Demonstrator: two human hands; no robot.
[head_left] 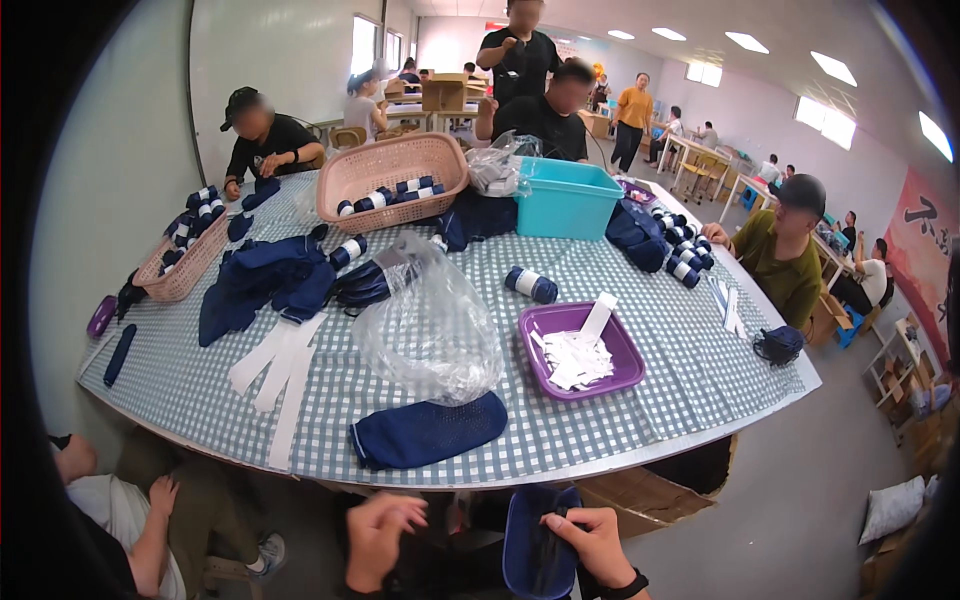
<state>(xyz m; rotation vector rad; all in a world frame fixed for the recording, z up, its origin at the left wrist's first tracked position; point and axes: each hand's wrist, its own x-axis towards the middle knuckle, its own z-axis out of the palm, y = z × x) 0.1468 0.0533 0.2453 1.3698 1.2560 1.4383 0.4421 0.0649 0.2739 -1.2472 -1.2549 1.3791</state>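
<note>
My right hand (590, 540) is closed, thumb and fingers pinching a dark, narrow strip inside a navy blue oval item (521, 540). I cannot tell exactly what that item is; it hangs below the table's near edge. To its left my left hand (380, 540) is in the air, fingers bent and slightly apart, with nothing visible in it. Just beyond, at the front of the table, lies a flat navy sock-like fabric piece (430, 432). Behind that piece rests a crumpled clear plastic bag (430, 335) with dark fabric at its mouth.
The checked tablecloth (600, 440) carries a purple tray (632, 372) of white paper strips, a banded navy roll (531, 285), long white strips (290, 400), a pink basket (345, 175) and a turquoise bin (570, 205). People sit around it. A cardboard box (640, 505) is underneath.
</note>
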